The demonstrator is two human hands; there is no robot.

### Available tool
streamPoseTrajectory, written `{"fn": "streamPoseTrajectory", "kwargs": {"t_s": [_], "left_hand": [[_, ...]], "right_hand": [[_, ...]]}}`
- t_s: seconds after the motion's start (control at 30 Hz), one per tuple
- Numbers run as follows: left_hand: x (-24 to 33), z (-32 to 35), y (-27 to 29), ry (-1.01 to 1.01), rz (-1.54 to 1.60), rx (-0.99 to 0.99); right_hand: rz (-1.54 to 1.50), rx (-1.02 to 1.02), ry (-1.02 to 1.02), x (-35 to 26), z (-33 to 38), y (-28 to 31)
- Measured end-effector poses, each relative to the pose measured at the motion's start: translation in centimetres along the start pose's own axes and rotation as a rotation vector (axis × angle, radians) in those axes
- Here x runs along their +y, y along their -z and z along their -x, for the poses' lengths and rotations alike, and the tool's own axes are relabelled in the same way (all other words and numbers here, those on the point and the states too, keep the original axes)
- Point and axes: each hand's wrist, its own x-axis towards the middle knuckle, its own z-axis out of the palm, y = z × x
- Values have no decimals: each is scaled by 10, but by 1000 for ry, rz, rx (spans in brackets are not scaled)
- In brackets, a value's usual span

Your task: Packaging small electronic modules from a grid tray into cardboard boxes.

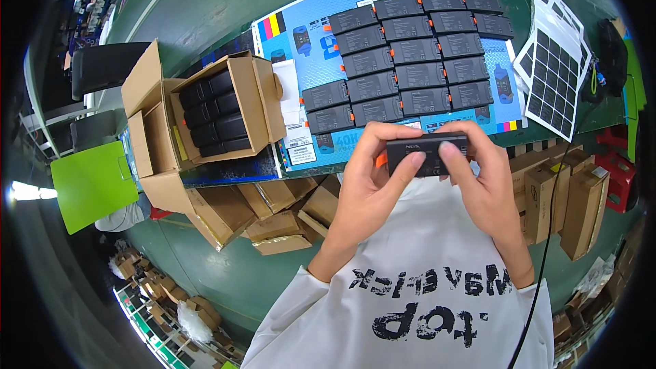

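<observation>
Holding hands: your left hand [374, 181] grips one end of the pack [432, 158] and your right hand [484, 181] grips the other, likely so it won't wobble.
Thumbs [413, 162]: both rest on its front, maybe to keep it tipped your way; your other fingers wrap around it and are partly hidden.
Pack spot: it is up in the air, just past the near edge of the mat [311, 65], probably so you can see it up close.
Tab [381, 160]: it is orange and pokes out by your left hand.
Rows [417, 50]: more packs lie flat on the mat, side by side, it seems so every top shows.
Box [275, 123]: it stands open, left of the mat; black things [219, 113] sit snugly inside, perhaps to save room.
Sheets [555, 78]: they overlap, right of the mat, maybe to stay clear of the rows.
</observation>
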Motion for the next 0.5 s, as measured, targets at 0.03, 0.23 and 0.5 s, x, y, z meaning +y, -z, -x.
{"fn": "streamPoseTrajectory", "kwargs": {"t_s": [0.03, 0.23, 0.5], "left_hand": [[0, 1, -2, 0, -3, -1], [-2, -1, -10, -15, -49, -81], [3, -4, -16, 67, 23, -126]], "right_hand": [[-65, -14, -17, 1, 1, 2], [83, -58, 326, 8, 2, 10], [10, -17, 184, -1, 11, 8]]}}
